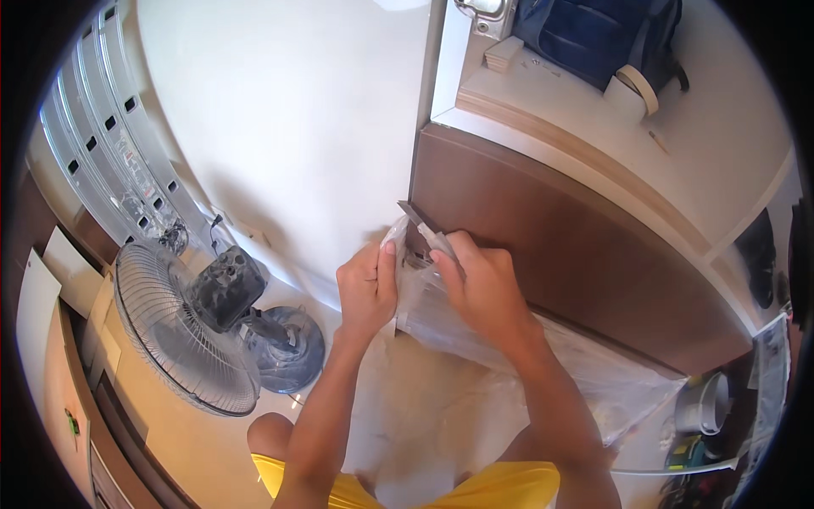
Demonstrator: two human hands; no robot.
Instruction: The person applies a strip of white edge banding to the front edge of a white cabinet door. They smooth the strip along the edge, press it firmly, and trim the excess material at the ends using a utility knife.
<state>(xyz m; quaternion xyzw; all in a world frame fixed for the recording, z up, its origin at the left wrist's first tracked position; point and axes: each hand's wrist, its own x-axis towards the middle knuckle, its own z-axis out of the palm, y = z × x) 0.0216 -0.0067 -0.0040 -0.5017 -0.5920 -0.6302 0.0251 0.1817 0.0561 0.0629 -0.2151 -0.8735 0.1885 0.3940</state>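
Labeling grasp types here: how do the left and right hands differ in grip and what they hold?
The left hand pinches the edge of the clear plastic bag with its thumb on top; the right hand presses over the bag's top and also holds a slim grey blade-like tool. The left hand sits beside the bag, while the right lies across it. Both are bare and touch the same bag, close together.

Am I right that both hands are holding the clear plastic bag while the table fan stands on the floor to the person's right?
Not quite: the head view shows the table fan on the floor to the person's left, not right. The rest holds: the left hand and right hand both hold the clear plastic bag.
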